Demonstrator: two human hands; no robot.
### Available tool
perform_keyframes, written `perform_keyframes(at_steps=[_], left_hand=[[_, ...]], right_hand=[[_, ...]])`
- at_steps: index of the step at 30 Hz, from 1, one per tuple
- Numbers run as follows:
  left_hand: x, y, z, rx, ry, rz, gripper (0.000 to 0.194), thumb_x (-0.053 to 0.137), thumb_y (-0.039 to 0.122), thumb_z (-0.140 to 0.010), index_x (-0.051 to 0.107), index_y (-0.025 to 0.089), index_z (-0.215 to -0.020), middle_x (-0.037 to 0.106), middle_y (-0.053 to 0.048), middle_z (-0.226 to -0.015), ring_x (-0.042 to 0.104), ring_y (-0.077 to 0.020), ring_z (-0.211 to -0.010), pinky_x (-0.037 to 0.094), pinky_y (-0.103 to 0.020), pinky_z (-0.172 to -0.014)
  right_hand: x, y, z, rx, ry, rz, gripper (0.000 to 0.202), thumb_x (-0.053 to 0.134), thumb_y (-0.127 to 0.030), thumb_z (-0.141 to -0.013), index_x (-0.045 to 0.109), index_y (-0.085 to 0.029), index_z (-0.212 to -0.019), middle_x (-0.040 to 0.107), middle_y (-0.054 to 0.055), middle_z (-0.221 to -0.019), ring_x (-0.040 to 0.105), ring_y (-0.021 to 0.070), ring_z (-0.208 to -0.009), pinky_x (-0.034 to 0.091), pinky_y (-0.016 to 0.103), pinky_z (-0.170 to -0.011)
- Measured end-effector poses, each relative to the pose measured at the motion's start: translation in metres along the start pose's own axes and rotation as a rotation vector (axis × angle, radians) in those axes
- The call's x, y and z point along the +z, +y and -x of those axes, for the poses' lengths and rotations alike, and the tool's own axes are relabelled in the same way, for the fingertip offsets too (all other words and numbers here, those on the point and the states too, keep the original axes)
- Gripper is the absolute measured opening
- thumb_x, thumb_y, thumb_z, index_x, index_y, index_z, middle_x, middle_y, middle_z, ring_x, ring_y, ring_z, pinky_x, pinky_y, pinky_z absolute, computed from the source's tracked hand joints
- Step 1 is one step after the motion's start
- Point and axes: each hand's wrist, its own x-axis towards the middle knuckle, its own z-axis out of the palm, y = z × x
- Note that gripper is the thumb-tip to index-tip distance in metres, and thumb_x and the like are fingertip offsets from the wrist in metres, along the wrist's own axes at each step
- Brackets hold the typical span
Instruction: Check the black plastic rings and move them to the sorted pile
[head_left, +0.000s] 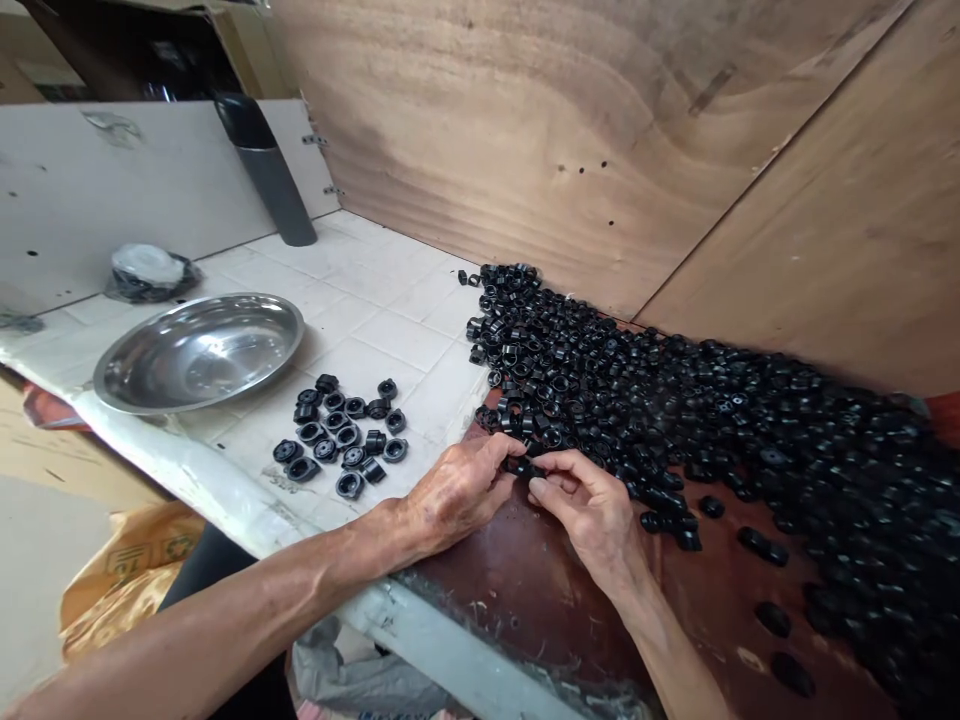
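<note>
Against tan plywood panels (525,130), over a reddish-brown sheet (517,590), pinches with nearly closed left hand (459,495) and right hand (594,512) 1 small black plastic piece (521,467). Seems to run lengthwise from hand to hand, with facing unclear. Counted on white tiles (405,335): about 20 black ring-shaped plastic parts (326,383), 1 round steel bowl (217,350), 1 dark-grey cylindrical flask (277,190).

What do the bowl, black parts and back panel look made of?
Bowl: metal, probably stainless steel, polished; mirror-like reflections.
Black parts: likely moulded plastic, semi-gloss; uniform black with small highlights, though coated metal isn't ruled out.
Back panel: wood, probably plywood, smooth low-sheen finish; broad wavy grain.
</note>
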Motion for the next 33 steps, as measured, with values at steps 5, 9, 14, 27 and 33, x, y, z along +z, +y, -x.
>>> perform_keyframes(at_steps=[5, 9, 14, 27, 33], left_hand=[[0.002, 0.001, 0.002, 0.032, -0.044, -0.076, 0.033, 0.053, 0.013, -0.092, 0.052, 0.019, -0.124, 0.072, -0.003, -0.09, 0.072, -0.0182, -0.074, 0.058, -0.029, -0.07], [0.002, 0.006, 0.003, 0.021, -0.079, 0.024, 0.034, 0.054, 0.012, -0.091, 0.05, 0.02, -0.124, 0.074, -0.003, -0.094, 0.075, -0.0193, -0.08, 0.061, -0.032, -0.075], [0.001, 0.009, 0.002, -0.018, -0.047, 0.245, 0.029, 0.059, 0.016, -0.093, 0.053, 0.021, -0.121, 0.075, -0.005, -0.109, 0.076, -0.0191, -0.099, 0.063, -0.033, -0.088], [-0.002, 0.015, -0.002, -0.105, 0.005, 0.474, 0.024, 0.067, 0.02, -0.09, 0.064, 0.017, -0.113, 0.075, -0.004, -0.099, 0.075, -0.0152, -0.083, 0.062, -0.027, -0.076], [0.002, 0.011, -0.004, -0.052, 0.082, 0.489, 0.024, 0.073, 0.023, -0.087, 0.072, 0.016, -0.109, 0.075, -0.008, -0.107, 0.073, -0.0194, -0.096, 0.061, -0.032, -0.087]], right_hand=[[0.002, -0.002, -0.001, -0.091, -0.027, -0.031, 0.02, 0.076, -0.033, -0.082, 0.074, -0.021, -0.098, 0.069, 0.004, -0.101, 0.07, 0.0169, -0.079, 0.058, 0.029, -0.076], [0.004, 0.002, -0.001, -0.249, 0.023, 0.087, 0.012, 0.077, -0.027, -0.082, 0.073, -0.022, -0.093, 0.066, 0.004, -0.1, 0.063, 0.0157, -0.081, 0.055, 0.025, -0.071], [-0.001, -0.004, 0.005, -0.177, 0.045, 0.163, 0.016, 0.073, -0.032, -0.086, 0.07, -0.022, -0.098, 0.067, 0.002, -0.086, 0.064, 0.0173, -0.077, 0.055, 0.026, -0.07], [-0.009, 0.0, 0.005, -0.023, 0.061, -0.157, 0.031, 0.082, -0.04, -0.08, 0.075, -0.021, -0.104, 0.073, 0.005, -0.104, 0.07, 0.0208, -0.091, 0.057, 0.033, -0.087], [-0.011, -0.007, 0.011, -0.239, 0.092, 0.08, 0.024, 0.073, -0.036, -0.089, 0.078, -0.026, -0.11, 0.072, 0.006, -0.119, 0.07, 0.0222, -0.103, 0.058, 0.033, -0.092]])
